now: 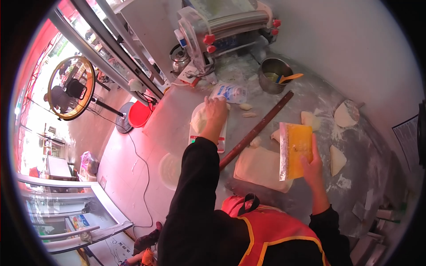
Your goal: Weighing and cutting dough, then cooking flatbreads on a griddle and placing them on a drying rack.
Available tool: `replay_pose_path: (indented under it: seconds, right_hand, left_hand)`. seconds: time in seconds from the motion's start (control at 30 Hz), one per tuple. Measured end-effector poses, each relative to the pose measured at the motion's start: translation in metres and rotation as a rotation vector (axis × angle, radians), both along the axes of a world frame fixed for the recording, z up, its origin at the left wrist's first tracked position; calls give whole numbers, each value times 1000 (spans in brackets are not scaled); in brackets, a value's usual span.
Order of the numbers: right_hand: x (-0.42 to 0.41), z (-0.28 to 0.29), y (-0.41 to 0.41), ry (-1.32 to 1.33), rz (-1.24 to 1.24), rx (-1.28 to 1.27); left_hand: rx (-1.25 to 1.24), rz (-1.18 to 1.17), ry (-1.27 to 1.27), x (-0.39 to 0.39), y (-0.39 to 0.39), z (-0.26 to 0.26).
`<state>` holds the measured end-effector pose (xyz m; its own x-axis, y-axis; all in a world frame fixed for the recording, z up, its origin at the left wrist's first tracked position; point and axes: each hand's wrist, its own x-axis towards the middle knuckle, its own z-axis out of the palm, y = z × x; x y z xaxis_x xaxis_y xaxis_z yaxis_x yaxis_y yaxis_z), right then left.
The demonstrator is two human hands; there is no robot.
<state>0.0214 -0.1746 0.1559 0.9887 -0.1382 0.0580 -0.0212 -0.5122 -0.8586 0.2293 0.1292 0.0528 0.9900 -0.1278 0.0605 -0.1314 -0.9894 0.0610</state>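
My left hand [217, 111] reaches over a white kitchen scale [194, 137] and touches the far part of the dough lump [199, 122] on it. The back of the hand hides whether the fingers grip any dough. In my right hand [313, 164] is a yellow dough scraper [297, 149], its metal edge facing left. The scraper is held above a thick folded slab of dough [258, 168]. A long reddish-brown wooden rolling pin [258, 131] lies slantwise between the scale and the slab.
Cut dough pieces [337, 160] lie on the floury metal worktop [319, 196]. Behind them stands a steel pot [275, 81] holding liquid and an orange-handled brush [291, 77]. A dough sheeter [229, 30], a kettle [180, 57] and a plastic bag [234, 93] are farther back. A floor fan [71, 88] stands left.
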Motion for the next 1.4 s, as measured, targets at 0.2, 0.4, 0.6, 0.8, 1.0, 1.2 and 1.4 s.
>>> replay_pose_path:
  seconds: [0.2,0.4,0.6,0.8,1.0,1.2,1.4]
  right_hand:
    - [-13,0,-17,88,-12,329]
    - [-21,0,-27,56,-78,311]
    - [-21,2,-35,48,-51,126]
    - [-18,0,-34,-9,-53,20]
    - [-34,15,-37,-10,-109,130]
    - [-64,20,-65,-19,-277,106]
    - [-89,21,-111,-43,-356,147]
  left_hand:
    - [-696,38,-34,-47,-65,-21]
    - [-881,-309,-79,-139,-61,7]
    - [-810,421,-94,-156,64,11]
    - [-505,329,-203,-108,121,38]
    - [-364,160,-35,-78,94,43]
    - [-328,74,33,-62,71,20]
    - [-288,263,16,-47,77,-15]
